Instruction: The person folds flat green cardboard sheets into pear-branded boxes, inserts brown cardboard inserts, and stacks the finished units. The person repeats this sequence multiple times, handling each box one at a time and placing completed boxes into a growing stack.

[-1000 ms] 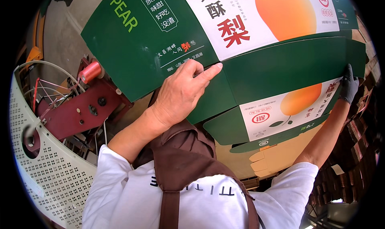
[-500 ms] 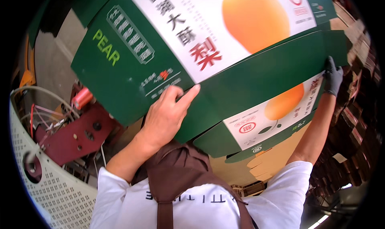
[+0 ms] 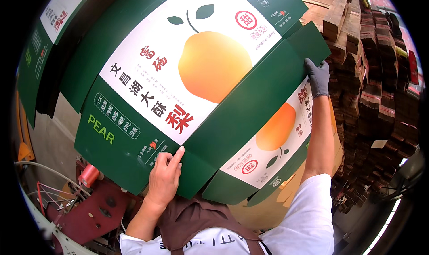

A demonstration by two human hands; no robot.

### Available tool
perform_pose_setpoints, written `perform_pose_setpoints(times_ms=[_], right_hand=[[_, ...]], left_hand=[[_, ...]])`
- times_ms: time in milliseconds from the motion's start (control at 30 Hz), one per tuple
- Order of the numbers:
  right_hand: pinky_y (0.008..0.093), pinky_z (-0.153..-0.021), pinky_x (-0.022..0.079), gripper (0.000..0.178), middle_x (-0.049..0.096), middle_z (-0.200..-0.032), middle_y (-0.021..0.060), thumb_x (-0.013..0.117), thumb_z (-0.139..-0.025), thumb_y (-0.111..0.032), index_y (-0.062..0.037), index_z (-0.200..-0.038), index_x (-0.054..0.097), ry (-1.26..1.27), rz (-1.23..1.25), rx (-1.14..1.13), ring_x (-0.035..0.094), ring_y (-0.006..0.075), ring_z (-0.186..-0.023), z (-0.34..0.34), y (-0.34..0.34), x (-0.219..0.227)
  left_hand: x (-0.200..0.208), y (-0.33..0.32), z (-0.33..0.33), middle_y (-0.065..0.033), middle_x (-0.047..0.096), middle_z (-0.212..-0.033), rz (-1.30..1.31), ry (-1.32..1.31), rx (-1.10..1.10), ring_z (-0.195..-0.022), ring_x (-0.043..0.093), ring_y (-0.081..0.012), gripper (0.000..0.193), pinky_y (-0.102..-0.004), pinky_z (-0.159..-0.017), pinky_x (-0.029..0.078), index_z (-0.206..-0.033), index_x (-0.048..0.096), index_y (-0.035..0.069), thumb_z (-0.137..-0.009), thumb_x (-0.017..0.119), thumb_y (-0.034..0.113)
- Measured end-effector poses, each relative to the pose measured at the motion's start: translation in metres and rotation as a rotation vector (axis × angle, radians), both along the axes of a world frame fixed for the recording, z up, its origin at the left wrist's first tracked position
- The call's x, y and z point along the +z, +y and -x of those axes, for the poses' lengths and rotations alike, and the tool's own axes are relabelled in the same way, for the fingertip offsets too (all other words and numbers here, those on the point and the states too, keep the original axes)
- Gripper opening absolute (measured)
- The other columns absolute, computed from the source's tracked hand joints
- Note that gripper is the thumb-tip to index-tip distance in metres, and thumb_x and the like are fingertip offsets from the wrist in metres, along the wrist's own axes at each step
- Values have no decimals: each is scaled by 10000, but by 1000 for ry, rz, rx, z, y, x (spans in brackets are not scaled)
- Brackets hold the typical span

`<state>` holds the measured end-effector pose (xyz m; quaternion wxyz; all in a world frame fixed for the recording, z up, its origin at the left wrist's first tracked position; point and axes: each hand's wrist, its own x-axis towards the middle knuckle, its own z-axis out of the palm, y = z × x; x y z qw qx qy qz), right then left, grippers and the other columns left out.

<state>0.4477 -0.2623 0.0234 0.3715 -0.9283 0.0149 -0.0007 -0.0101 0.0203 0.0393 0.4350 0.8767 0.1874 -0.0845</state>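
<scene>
A large flat green carton blank (image 3: 241,116), with white panels and printed orange-yellow fruit, lies tilted across the view in front of me. My left hand (image 3: 164,178) is bare and closed at the near edge of it. Its index finger points up to the corner of the white panel, beside a slot between two flaps; the other fingers are curled and partly hidden. Over at the right edge of the blank, my right hand (image 3: 318,78), in a grey glove, grips the cardboard with the arm stretched out.
More printed green cartons (image 3: 33,54) stand at the far left. At lower left are a dark red machine plate (image 3: 91,210) and a pink-red spool (image 3: 89,175). Tall stacks of folded cardboard (image 3: 377,116) and a wooden pallet (image 3: 336,14) line the right. Brown cardboard (image 3: 239,217) shows below the blank.
The blank now sits lower and further left in view, showing its whole fruit picture. Both hands have stayed at its edges. More cardboard stacks show at the right.
</scene>
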Motion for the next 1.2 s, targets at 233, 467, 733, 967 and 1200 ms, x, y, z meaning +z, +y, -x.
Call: perform_pose_setpoints(times_ms=[233,467,733,967,1200], right_hand=[[255,-575,495,674,636,-838,68,821,-736,-268,84,-1216,504,-1,31,18,597,118,-655,-4,-2,-3],[280,-786,522,693,679,-1010,143,820,-732,-279,96,-1224,508,1,27,14,655,179,-862,-6,2,-10],[289,-744,527,694,676,-995,140,822,-725,-303,89,-1214,525,16,87,15,650,180,-833,-11,-2,-17],[290,-771,519,674,672,-1005,138,821,-729,-300,83,-1203,532,55,89,13,648,186,-847,-9,2,-14],[305,-832,508,650,669,-1039,153,816,-725,-302,79,-1170,534,23,107,27,648,213,-905,-5,7,-17]], left_hand=[[0,0,1,-124,512,-939,18,-5,5,-808,578,-290,527,-389,-671,513,-1322,580,107,-817,664,-19],[-1,0,3,-126,515,-949,18,-5,10,-808,579,-291,519,-383,-673,514,-1320,582,101,-821,663,-17],[-2,0,3,-124,515,-950,16,-17,7,-816,578,-288,526,-384,-686,516,-1325,580,106,-820,660,-19],[-4,0,5,-121,514,-944,17,-15,8,-812,577,-288,527,-385,-684,514,-1323,581,104,-816,663,-17],[20,9,-26,-112,551,-1030,-162,-28,-97,-938,571,-298,414,-417,-819,474,-1207,622,71,-800,698,53]])
